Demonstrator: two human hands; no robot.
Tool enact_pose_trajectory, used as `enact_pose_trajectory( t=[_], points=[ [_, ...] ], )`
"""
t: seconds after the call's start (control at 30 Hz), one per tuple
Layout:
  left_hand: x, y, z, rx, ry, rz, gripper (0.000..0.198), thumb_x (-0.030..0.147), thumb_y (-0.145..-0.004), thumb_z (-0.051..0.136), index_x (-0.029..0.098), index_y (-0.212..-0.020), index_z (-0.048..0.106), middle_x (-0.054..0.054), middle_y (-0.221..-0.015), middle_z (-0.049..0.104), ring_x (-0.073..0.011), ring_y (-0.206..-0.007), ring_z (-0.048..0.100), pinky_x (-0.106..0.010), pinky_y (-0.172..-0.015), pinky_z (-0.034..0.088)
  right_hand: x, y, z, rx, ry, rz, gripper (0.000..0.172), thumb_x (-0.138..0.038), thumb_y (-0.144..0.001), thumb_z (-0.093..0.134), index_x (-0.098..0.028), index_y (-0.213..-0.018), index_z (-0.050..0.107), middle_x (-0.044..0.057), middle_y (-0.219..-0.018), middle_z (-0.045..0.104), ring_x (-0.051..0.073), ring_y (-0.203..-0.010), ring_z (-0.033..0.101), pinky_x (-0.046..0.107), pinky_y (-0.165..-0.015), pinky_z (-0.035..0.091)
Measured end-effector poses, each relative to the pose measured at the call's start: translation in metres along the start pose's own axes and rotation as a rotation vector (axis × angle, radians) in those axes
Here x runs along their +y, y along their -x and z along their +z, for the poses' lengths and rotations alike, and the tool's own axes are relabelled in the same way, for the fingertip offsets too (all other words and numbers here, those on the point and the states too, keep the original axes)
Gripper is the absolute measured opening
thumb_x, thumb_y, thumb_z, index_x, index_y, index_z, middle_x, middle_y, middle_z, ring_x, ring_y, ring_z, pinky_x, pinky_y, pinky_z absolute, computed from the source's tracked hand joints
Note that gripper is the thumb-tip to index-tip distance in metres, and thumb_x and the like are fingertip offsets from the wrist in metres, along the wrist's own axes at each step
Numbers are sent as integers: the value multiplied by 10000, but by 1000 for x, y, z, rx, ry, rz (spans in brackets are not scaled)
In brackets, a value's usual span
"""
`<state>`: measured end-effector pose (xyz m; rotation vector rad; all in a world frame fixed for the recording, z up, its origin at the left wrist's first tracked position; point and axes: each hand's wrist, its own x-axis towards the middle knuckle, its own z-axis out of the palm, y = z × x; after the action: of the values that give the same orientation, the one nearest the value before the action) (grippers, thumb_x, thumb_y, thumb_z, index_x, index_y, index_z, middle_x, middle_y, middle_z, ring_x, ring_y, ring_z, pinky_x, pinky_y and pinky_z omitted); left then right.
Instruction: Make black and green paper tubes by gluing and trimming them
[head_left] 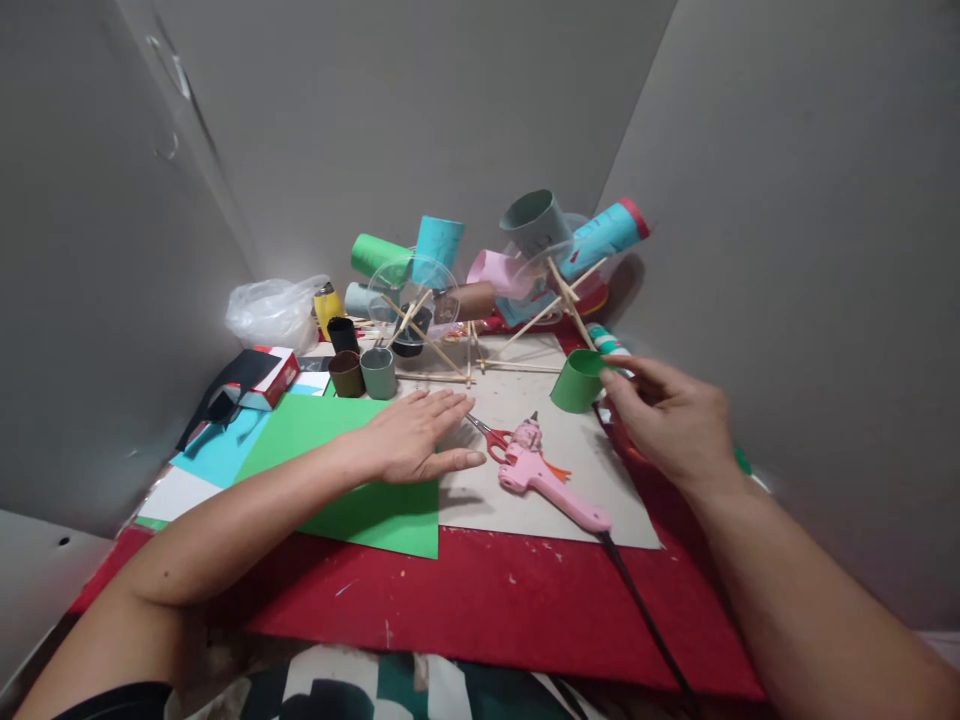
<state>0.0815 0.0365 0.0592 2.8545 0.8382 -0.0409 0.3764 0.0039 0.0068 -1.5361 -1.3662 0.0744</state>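
The right hand (667,420) pinches the green cup (576,382) at its 9 o'clock; a soft pinch should keep it round. The left hand (416,438) lies flat and open on green paper (330,475).

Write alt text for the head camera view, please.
The right hand pinches a small green paper cylinder by its rim; the left hand lies flat partly on a green paper sheet. Between them lie a pink plastic glue gun and red-handled scissors.
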Motion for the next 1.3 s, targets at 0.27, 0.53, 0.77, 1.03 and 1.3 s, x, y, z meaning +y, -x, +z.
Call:
enact_pose_trajectory(
  t=[0.27, 0.53, 0.77, 1.03, 1.3],
  points=[
    [1, -2, 2, 3, 32, 6, 819, 679, -925, 272, 107, -1511, 255, -161, -1565, 306, -276, -1461, 250, -466, -1198, 139, -3, 2, 1, -18, -39, 6, 349, -418, -802, 599, -152, -990, 723, 48, -633, 682, 186, -506, 606, 280, -489, 472],
    [-3, 1, -33, -21, 150, 74, 734, 605, -964, 240, 161, -1543, 156, -105, -1623, 131, -215, -1499, 100, -442, -1209, 115, -9, 8, 4, 22, -55, -21, 325, -396, -805, 601, -152, -977, 730, 51, -628, 694, 205, -521, 645, 303, -512, 504],
    [-9, -3, -12, -92, 48, 214, 772, 607, -929, 404, 142, -1523, 241, -147, -1590, 232, -259, -1484, 177, -479, -1208, 71, -11, 12, 6, 1, -25, -1, 308, -403, -811, 606, -168, -957, 740, 32, -585, 688, 194, -491, 643, 296, -496, 510],
    [-12, -7, -4, -107, 88, 224, 800, 621, -922, 400, 113, -1520, 245, -161, -1575, 281, -287, -1475, 201, -488, -1205, 86, -12, 11, 6, 1, 21, 28, 312, -376, -773, 623, -160, -958, 755, 15, -565, 682, 164, -454, 623, 254, -469, 506],
    [-14, -1, -39, -102, 219, 187, 697, 554, -975, 329, 182, -1540, 162, -113, -1621, 154, -228, -1500, 95, -498, -1198, 30, -8, 13, 8, -34, 9, -21, 322, -384, -789, 623, -133, -945, 750, 25, -575, 688, 162, -451, 629, 241, -450, 509]
  ],
)
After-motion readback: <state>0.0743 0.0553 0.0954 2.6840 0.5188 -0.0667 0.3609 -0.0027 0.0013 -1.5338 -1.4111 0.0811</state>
